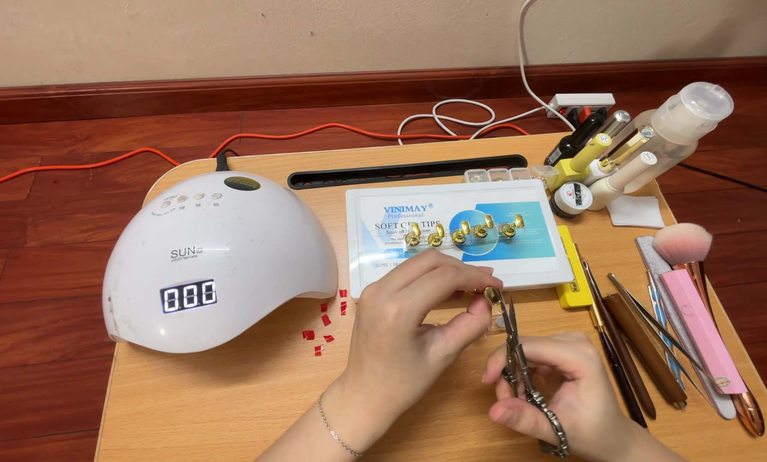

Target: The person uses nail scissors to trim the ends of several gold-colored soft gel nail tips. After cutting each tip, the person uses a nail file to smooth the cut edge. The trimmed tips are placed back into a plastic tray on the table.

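Note:
My left hand (409,321) pinches a small gold nail tip (491,294) between thumb and fingers, just in front of a flat white box of nail tips (375,257). My right hand (554,389) grips small metal scissors (513,346), whose blades point up and touch the gold tip. Several more gold tips (465,231) stand in a row on the box lid. A thin bracelet circles my left wrist.
A white dome nail lamp (212,257) with a lit digit display sits at left, small red scraps (325,321) beside it. Right of the box lie files, brushes, a pink fluffy brush (681,243), bottles and a pump bottle (683,120). Cables cross the wooden floor behind.

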